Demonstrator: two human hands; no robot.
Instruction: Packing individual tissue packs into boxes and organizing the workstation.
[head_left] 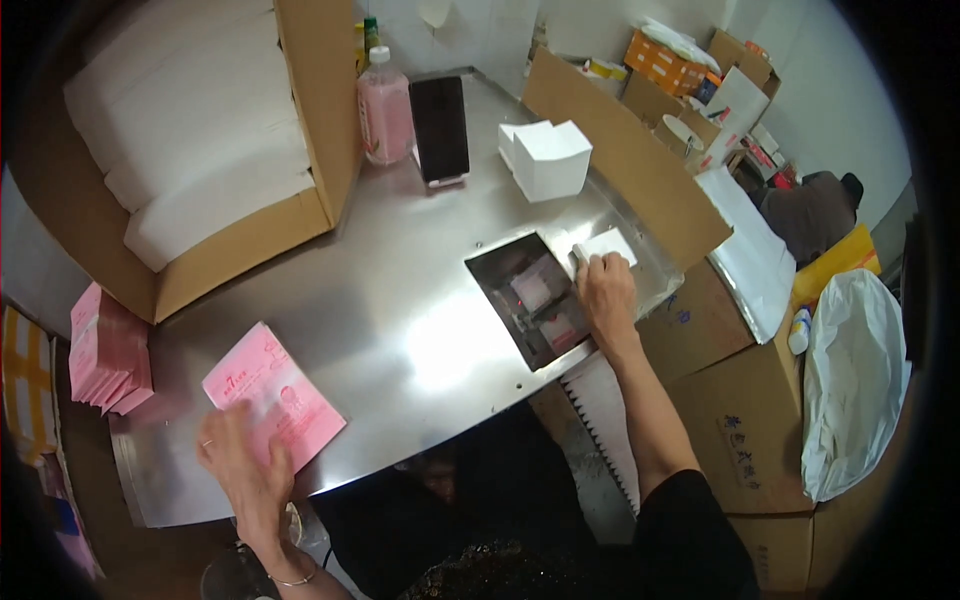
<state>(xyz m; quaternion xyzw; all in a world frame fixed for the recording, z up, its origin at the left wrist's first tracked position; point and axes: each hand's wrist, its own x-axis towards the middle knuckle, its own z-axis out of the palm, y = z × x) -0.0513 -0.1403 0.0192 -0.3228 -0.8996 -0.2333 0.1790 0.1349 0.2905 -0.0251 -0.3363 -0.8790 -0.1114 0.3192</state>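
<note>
A flat pink printed packet (290, 395) lies at an angle near the left front of the steel table (380, 290). My left hand (245, 465) is over its near left edge, fingers apart and slightly blurred. To the right of a square cut-out (535, 295) in the tabletop, my right hand (607, 297) is closed, its fingertips at the near edge of a small white paper stack (610, 243). What the fingers pinch there is partly hidden. Inside the cut-out are pinkish pieces, dark parts and a small red light.
A cardboard box (240, 270) of white sheets stands far left, above a pile of pink packets (105, 350). Farther back are a pink bottle (385, 110), a phone on a stand (440, 130) and white paper blocks (555, 160). Cartons (745, 420) and a white bag (855, 390) line the right.
</note>
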